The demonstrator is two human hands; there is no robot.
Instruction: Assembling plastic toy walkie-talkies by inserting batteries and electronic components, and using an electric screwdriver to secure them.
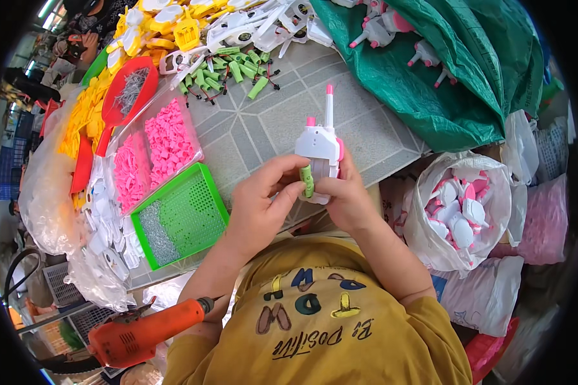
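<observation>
My right hand [348, 196] grips a white plastic housing [319, 142] with pink trim and an upright pink-tipped rod, held above the table's near edge. Between the thumb and fingers of my left hand [263, 199] is a green cylindrical battery [307, 181], at the left side of the open recess in the housing's lower half. Whether it touches the recess cannot be made out. Beyond my hands lies a pile of similar green batteries [236, 72] with dark and red wires.
A green tray [207, 186] of small screws and bags of pink parts [167, 138] lie left. A red scoop [135, 96] holds metal pins. An orange power screwdriver [141, 333] hangs lower left. A green sack [443, 96] and white sack [430, 179] hold finished-looking units at right.
</observation>
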